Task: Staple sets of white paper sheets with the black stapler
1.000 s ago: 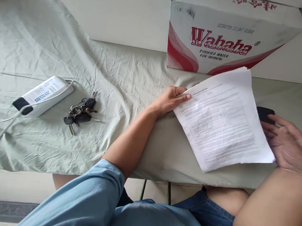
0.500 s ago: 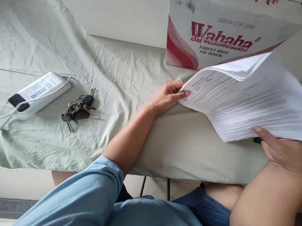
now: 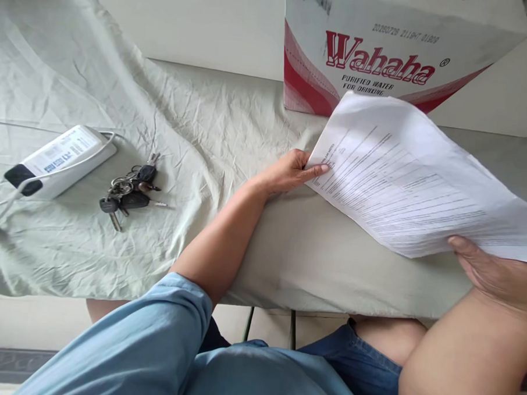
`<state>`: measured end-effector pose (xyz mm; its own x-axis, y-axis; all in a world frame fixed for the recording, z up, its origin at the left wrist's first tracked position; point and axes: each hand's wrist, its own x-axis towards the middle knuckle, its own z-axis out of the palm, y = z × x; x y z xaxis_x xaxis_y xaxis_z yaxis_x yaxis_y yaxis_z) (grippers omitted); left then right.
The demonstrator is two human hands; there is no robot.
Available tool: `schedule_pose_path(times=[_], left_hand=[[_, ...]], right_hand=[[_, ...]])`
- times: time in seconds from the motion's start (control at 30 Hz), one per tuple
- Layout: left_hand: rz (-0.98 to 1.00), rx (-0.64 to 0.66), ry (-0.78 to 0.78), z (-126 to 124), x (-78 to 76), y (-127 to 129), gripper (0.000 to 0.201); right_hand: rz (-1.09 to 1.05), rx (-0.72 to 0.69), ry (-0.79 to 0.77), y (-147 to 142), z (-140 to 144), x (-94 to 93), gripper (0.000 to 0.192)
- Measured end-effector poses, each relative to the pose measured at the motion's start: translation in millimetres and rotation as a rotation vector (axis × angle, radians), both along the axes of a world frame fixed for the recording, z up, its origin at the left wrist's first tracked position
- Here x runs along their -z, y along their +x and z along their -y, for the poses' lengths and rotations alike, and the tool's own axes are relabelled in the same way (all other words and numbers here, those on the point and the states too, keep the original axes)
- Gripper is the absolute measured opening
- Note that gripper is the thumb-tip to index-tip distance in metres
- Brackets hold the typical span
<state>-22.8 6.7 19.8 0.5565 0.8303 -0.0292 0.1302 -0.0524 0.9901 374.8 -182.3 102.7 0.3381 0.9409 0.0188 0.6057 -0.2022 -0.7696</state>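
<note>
Printed white paper sheets (image 3: 404, 186) are held up at a tilt over the cloth, their text side facing me. My left hand (image 3: 293, 172) pinches their left edge, thumb on the printed side and fingers behind. At the lower right, my right hand (image 3: 496, 272) grips the bottom edge, with its thumb on the front; its other fingers are mostly hidden under the paper. The sheets bow slightly between the two hands, and their far right part runs out of the view.
A white and red water carton (image 3: 383, 57) stands behind the sheets against the wall. To the left lie a bunch of keys (image 3: 133, 189) and a white power strip or box (image 3: 62, 159) with a cable, on the wrinkled pale green cloth (image 3: 231, 126).
The curled top corner of the sheets has come down, so they lie flatter between my hands. My right hand has shifted slightly lower. The view has moved a little to the right.
</note>
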Motion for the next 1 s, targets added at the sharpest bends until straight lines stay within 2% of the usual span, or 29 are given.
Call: schedule_pose_path(times=[0.1,0.2,0.3,0.4,0.6,0.73,0.77,0.83,0.93,1.0], left_hand=[[0.019,0.018,-0.064,-0.2,-7.6,-0.7,0.074],[0.046,0.019,-0.089,-0.4,-13.0,-3.7,0.079],[0.015,0.106,-0.126,-0.1,-17.4,-6.0,0.08],[-0.075,0.23,-0.099,0.0,-20.8,-5.3,0.077],[-0.189,0.391,-0.077,0.0,-24.7,-1.4,0.053],[-0.233,0.452,-0.089,1.2,-26.3,-1.2,0.041],[-0.237,0.458,-0.095,1.3,-26.5,-1.3,0.04],[-0.232,0.442,-0.094,1.0,-26.6,-1.3,0.038],[-0.19,0.372,-0.067,-0.3,-26.1,-0.2,0.032],[-0.169,0.314,-0.106,-0.6,-25.6,1.4,0.035]], right_hand=[[-0.102,-0.006,-0.088,-2.4,3.4,-4.0,0.085],[-0.25,0.086,-0.241,3.9,3.8,-8.2,0.076],[-0.355,0.184,-0.167,8.8,-3.7,-9.9,0.069],[-0.404,0.085,-0.081,3.0,-12.7,-7.7,0.065],[-0.465,-0.066,-0.129,-42.6,-26.8,10.5,0.076],[-0.425,-0.115,-0.066,-78.0,-37.9,25.9,0.049],[-0.406,-0.112,-0.053,-84.1,-40.5,28.9,0.045],[-0.359,-0.082,-0.055,-90.8,-45.3,33.0,0.048],[-0.314,-0.046,-0.143,-87.4,-51.1,35.2,0.057],[-0.316,-0.047,-0.219,-80.3,-53.6,35.3,0.059]])
